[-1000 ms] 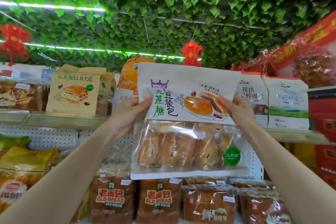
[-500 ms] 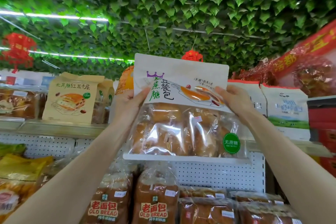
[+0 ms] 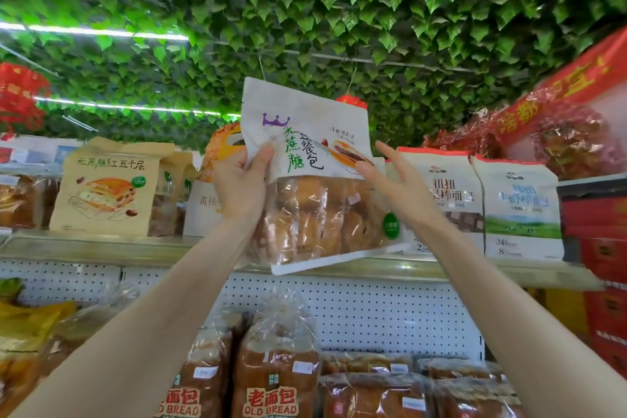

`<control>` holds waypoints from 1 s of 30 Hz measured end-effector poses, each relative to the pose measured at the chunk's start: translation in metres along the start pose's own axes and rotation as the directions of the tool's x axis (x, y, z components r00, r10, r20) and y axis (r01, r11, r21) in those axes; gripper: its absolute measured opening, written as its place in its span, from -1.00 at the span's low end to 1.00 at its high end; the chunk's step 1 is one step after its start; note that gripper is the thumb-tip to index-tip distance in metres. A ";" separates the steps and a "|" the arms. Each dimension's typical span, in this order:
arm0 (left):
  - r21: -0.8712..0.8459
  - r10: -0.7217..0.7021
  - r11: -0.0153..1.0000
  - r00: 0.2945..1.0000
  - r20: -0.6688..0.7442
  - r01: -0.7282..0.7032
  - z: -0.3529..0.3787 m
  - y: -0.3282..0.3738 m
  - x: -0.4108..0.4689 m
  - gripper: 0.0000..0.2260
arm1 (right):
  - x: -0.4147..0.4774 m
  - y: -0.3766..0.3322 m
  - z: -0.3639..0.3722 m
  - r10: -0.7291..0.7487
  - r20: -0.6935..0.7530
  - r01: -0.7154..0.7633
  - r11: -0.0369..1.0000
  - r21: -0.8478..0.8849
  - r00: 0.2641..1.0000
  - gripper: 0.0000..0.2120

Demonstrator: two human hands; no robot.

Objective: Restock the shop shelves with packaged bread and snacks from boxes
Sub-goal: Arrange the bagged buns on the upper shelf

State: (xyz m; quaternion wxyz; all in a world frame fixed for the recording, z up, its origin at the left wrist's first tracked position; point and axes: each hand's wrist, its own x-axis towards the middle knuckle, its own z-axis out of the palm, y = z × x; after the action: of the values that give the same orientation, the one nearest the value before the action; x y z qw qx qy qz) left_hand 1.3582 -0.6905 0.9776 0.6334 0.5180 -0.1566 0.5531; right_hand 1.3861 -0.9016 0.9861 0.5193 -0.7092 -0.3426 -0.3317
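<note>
One bun bag (image 3: 305, 132) is tilting between the left hand (image 3: 237, 187) and right hand (image 3: 395, 180); two white bags (image 3: 453, 193) (image 3: 520, 210) are standing right of the right hand, and two OLD BREAD loaves (image 3: 200, 380) (image 3: 276, 373) are lying below both.

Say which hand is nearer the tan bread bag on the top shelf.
Left. The left hand grips the left edge of the white bun bag, just right of the tan bread bag; the right hand, open, is at its other edge.

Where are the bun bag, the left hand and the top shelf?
bun bag (image 3: 315, 214), head view, on its clear window.
left hand (image 3: 237, 190), head view, middle of the hand gripping the bag's left edge.
top shelf (image 3: 101, 249), head view, bare front lip.
</note>
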 end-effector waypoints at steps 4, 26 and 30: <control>0.111 0.076 0.991 0.997 -0.033 -0.072 0.011 -0.013 -0.003 -0.70 | -0.001 0.014 0.018 0.010 0.089 -0.017 0.997 0.080 0.996 -0.46; 0.205 -0.078 0.979 0.880 0.468 -0.022 0.005 -0.018 0.004 -0.87 | 0.004 0.051 0.054 0.037 0.099 -0.036 0.999 -0.011 0.994 -0.20; 0.169 -0.120 0.985 0.854 0.507 0.038 0.005 -0.014 0.003 -0.88 | 0.004 0.045 0.054 0.000 0.190 -0.017 0.996 0.091 0.982 -0.14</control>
State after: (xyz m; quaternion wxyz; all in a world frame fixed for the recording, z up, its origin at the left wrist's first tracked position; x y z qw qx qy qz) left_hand 1.3735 -0.6910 0.9747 0.5492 0.6999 -0.2560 0.3781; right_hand 1.4319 -0.8591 0.9537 0.5180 -0.7143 -0.4023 -0.2443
